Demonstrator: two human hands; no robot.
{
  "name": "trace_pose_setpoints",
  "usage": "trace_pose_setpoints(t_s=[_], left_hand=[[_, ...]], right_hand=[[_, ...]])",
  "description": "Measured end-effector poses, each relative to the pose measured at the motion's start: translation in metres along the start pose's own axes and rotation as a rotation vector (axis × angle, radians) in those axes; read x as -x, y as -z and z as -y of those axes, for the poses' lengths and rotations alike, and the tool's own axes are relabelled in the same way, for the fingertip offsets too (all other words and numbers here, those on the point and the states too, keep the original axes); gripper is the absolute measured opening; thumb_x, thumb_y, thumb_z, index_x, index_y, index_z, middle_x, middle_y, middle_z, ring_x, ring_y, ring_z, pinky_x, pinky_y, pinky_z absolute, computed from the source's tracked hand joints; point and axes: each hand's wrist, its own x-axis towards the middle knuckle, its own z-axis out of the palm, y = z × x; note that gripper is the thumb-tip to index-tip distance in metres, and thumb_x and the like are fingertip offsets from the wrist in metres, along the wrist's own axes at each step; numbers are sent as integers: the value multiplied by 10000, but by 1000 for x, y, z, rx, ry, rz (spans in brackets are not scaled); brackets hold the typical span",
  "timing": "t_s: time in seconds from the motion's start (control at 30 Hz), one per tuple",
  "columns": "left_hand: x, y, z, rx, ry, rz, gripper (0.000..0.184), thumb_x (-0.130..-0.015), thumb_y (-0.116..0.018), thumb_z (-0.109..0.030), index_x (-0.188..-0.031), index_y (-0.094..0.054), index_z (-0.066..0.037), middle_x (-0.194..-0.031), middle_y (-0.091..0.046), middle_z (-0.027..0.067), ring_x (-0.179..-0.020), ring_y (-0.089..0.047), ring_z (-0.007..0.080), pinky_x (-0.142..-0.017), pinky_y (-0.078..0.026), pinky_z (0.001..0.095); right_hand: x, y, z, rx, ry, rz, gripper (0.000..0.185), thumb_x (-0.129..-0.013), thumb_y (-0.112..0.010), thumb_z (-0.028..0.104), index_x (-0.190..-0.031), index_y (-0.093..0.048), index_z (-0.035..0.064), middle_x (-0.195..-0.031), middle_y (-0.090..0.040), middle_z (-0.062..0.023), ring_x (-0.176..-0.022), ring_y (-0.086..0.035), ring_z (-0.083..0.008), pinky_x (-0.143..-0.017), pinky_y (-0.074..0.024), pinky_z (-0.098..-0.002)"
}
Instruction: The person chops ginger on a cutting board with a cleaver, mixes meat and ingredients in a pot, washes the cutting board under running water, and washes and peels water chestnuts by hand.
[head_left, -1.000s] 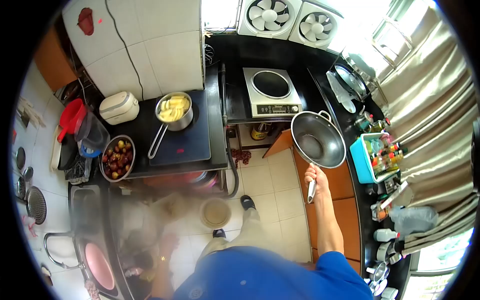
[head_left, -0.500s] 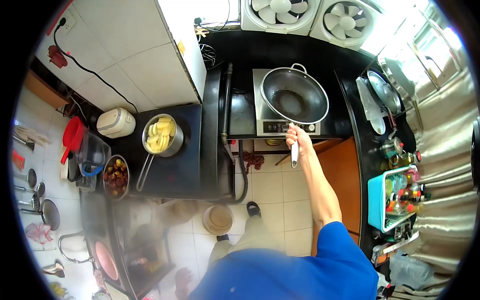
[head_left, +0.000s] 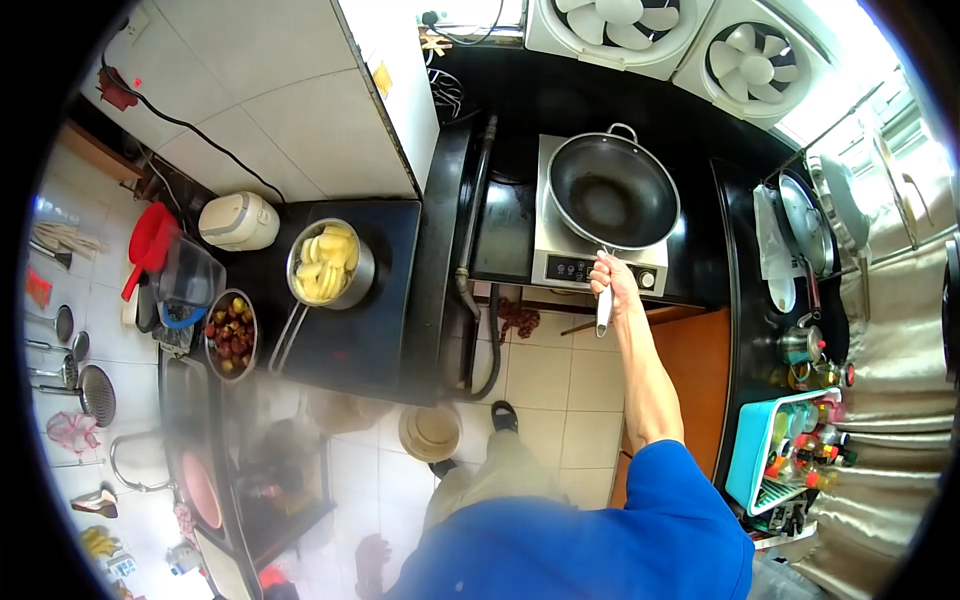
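My right hand [head_left: 617,281] is wrapped round the long handle [head_left: 604,312] of a dark wok [head_left: 612,193]. The wok sits on a silver induction cooker [head_left: 570,268]; its inside is bare apart from a dull patch at the bottom. Low in the view, my left hand [head_left: 372,560] hangs beside my body, hazy, its fingers seeming loosely apart with nothing seen in them. To the left, a steel saucepan [head_left: 352,287] of pale yellow slices [head_left: 328,262] stands on the black counter. Near it is a bowl of brown, chestnut-like pieces [head_left: 232,338].
A white rice cooker [head_left: 238,221], red scoop [head_left: 150,250] and clear container [head_left: 190,280] stand at the left. On the right counter are a lidded pan [head_left: 806,225] and a turquoise basket [head_left: 742,470] of bottles. A bucket [head_left: 430,435] is on the floor. Haze blurs the lower left.
The view has shifted, so the wok and cooker appear farther right. My right hand keeps its grip on the wok handle. My left hand still hangs low.
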Motion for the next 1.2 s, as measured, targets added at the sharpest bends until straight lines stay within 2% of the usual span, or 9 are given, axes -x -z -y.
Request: trace_pose_setpoints(t_s=[0.17, 0.3, 0.33, 0.5, 0.6, 0.7, 0.77, 0.9, 1.2], left_hand=[[-19, 16, 42, 142, -81, 63, 345, -989, -615, -100, -1327, -614, -33, -1069, -744, 129, -842, -729, 226, -686, -593, 326], [-1, 13, 28, 580, -161, 149, 345, -965, -697, -115, -1299, -655, -39, -1064, -758, 80, -843, -715, 165, -718, -578, 277], [-3, 13, 19, 429, -132, 93, 339, -979, -706, -155, -1296, -656, -45, -1045, -746, 58, -859, -709, 148, -732, -568, 263], [1, 16, 16, 234, -240, -6, 352, -995, -686, -271, -1300, -663, -97, -1053, -736, 26, -898, -708, 148, -773, -574, 304], [7, 30, 23, 199, -166, -71, 352, -1002, -669, -298, -1290, -669, -95, -1048, -740, 35, -910, -711, 150, -770, -574, 314], [-5, 60, 69, 192, -194, -117, 275, -979, -669, -230, -1206, -696, -77, -973, -743, 51, -808, -716, 150, -687, -560, 321], [-13, 90, 102, 217, -168, -143, 307, -982, -670, -269, -1210, -697, -65, -983, -752, 86, -843, -727, 184, -728, -571, 355], [-35, 168, 160, -9, -212, -251, 349, -990, -659, -287, -1257, -686, -63, -996, -771, 106, -877, -737, 207, -805, -574, 361], [-54, 351, 128, 679, -557, -411, 219, -1010, -655, -207, -1100, -680, -10, -891, -713, 76, -812, -694, 176, -733, -564, 314]], right_hand=[[-28, 23, 0, 48, -68, 83, 282, -1045, -642, 222, -803, -507, 166, -589, -393, 76, -469, -382, -66, -419, -324, -247], [-62, 72, 6, 227, 32, -182, 156, -1074, -617, 236, -1051, -613, 82, -700, -470, 59, -544, -426, -57, -457, -378, -230], [-85, 104, 13, 309, -21, -5, 433, -1038, -653, 398, -1266, -620, 31, -777, -505, 50, -612, -476, -76, -520, -421, -235], [-31, 65, 3, 298, 69, -246, 617, -1080, -415, 597, -1234, -656, 51, -923, -684, -22, -703, -600, -158, -657, -540, -277], [22, 111, -30, 142, 101, -405, 474, -1066, -556, 499, -1253, -665, 78, -980, -724, -32, -892, -694, -195, -826, -588, -358], [99, 177, -96, 269, -112, -117, 412, -1112, -488, 461, -951, -643, 115, -848, -685, -15, -831, -666, -162, -795, -571, -343], [171, 131, -169, 252, -201, -556, 425, -1112, -479, 452, -864, -590, 125, -769, -638, -27, -660, -598, -178, -604, -546, -339], [238, 88, -289, 558, -538, -576, 232, -1061, -594, 268, -894, -623, 109, -770, -632, -25, -654, -601, -191, -575, -541, -340], [218, -221, -578, 1227, -583, 301, 185, -994, -687, 242, -1049, -673, 65, -789, -631, -46, -621, -620, -176, -529, -552, -339]])
